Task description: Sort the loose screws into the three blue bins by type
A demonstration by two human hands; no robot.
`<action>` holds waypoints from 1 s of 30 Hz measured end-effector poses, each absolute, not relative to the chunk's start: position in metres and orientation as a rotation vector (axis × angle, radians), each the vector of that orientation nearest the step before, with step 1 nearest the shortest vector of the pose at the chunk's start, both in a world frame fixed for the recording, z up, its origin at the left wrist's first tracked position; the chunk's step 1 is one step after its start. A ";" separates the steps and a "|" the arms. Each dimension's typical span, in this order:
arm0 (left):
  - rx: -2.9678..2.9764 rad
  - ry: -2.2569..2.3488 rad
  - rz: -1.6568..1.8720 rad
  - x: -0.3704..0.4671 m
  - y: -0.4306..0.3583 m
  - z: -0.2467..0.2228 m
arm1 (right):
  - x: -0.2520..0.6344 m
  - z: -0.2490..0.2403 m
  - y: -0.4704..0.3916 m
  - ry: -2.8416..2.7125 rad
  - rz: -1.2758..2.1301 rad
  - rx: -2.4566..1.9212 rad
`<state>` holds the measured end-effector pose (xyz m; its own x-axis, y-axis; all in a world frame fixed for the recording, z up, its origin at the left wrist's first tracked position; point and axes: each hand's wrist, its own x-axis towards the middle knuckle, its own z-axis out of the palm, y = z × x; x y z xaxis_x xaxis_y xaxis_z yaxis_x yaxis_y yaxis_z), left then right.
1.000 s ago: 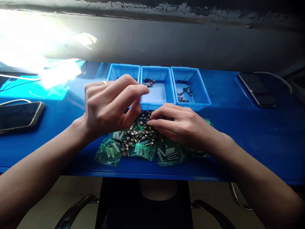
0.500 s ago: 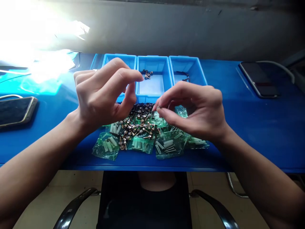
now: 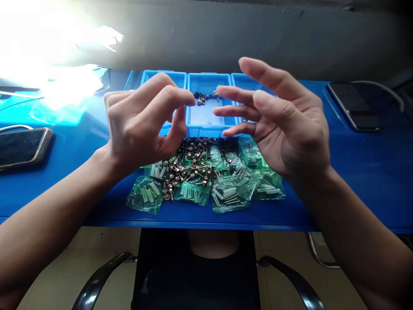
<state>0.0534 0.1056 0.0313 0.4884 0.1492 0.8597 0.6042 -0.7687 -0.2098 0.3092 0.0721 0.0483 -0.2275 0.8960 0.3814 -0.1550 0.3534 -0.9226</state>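
Note:
My right hand [image 3: 287, 116] is open, fingers spread, over the right bin and the edge of the middle one. A small hex-head screw [image 3: 215, 93] shows at its fingertips, above the middle blue bin [image 3: 209, 76]; whether it touches a finger is unclear. My left hand [image 3: 145, 122] is held curled in front of the left bin, index finger and thumb bent toward each other; anything inside it is hidden. A few screws [image 3: 201, 99] lie in the middle bin. Below the hands is a pile of hex-head screws [image 3: 190, 170], with black screws [image 3: 229, 147] beside it.
Green plastic packets [image 3: 230, 198] with white wall plugs and screws lie along the table's front. One phone [image 3: 24, 147] rests at the left, another phone [image 3: 356, 105] at the right with a cable. A wall stands behind the bins; bright light glares at the upper left.
My right hand has moved up and away from above the pile, and its pinch has opened into spread fingers. The left hand keeps almost the same curled pose.

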 end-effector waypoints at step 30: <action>-2.371 -0.675 -1.151 0.052 0.104 0.029 | 0.334 0.056 0.069 -2.846 -0.448 -0.724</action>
